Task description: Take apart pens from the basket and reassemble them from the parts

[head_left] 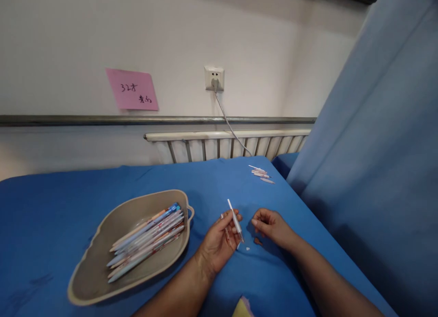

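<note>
My left hand (pixel 219 244) is palm up, its thumb and fingers closed on a slim white pen (pixel 236 222). The pen tilts, with a thin white end at the top and a pointed tip at the bottom. A second slender piece (pixel 226 230) lies across the same palm, partly covered by the thumb. To the right, my right hand (pixel 272 226) hovers apart from the pen with curled fingers and the thumb against them; whatever they pinch is too small to make out. Below the hands, a tiny white bit (pixel 247 248) and a small brownish piece (pixel 258 241) rest on the blue cloth.
A grey-brown basin (pixel 92 262) with several pens (pixel 148 244) stands at left on the blue-covered table (pixel 212 180). Several thin pen parts (pixel 260 173) lie at the back right. A yellow pad (pixel 242 308) shows at the front edge. A blue curtain (pixel 372 139) hangs at right.
</note>
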`<state>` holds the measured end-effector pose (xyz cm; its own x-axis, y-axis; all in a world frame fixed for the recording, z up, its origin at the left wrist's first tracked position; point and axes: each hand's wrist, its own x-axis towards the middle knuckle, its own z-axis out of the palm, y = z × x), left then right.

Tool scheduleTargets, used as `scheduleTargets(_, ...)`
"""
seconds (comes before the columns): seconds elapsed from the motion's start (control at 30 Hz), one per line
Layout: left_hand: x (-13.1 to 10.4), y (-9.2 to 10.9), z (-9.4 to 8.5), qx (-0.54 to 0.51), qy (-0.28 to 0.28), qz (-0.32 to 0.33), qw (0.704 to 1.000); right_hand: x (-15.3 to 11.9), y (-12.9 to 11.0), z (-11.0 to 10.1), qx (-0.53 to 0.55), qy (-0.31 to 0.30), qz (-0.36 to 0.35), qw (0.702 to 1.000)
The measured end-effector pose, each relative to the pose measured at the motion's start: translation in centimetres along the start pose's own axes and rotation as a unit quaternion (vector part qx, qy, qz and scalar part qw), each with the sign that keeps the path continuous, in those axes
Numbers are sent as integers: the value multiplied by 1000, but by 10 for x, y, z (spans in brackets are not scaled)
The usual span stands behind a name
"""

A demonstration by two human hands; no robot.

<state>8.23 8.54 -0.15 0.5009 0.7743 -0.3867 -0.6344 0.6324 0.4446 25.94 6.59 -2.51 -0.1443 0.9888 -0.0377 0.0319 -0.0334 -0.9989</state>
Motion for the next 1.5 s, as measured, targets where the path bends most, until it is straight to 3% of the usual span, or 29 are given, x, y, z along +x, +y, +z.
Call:
scheduleTargets(0.07,-1,-1,1,28,-1,3,1000,0,0,1,3,-14,17,1000)
scheduleTargets(0.13,-1,-2,1,60,-15,7,998,-1,-3,3,-10,16,6,1000)
scheduleTargets(0.23,-2,-5,1,133,-44,23,990,-5,-15,7,-98,137,-103,980)
scheduleTargets(0.3,-2,-10,2,200,-61,39,977,-11,-26,10,-174,175,-190,950)
scheduleTargets(0.4,-2,-18,2,300,-73,77,948,-22,-41,18,-264,133,-241,924)
scheduleTargets(0.6,-2,-26,1,377,-109,150,907,-32,-49,32,-332,70,-234,911)
scheduleTargets(0.73,-2,-27,1,376,-103,150,909,-30,-47,40,-264,83,-202,939)
scheduleTargets(0.83,-3,-27,3,385,-97,126,909,-26,-47,37,-148,150,-185,960)
scheduleTargets(0.97,-4,-25,6,395,-76,91,911,-17,-46,11,79,251,-123,957)
scheduleTargets(1.03,-5,-23,8,367,-71,90,923,-11,-43,-3,134,265,-103,949)
scheduleTargets(1.23,-8,-20,13,321,-86,95,938,-4,-35,-16,142,253,-89,953)
scheduleTargets(1.5,-10,-18,16,355,-78,109,925,-2,-31,-17,180,245,-79,949)
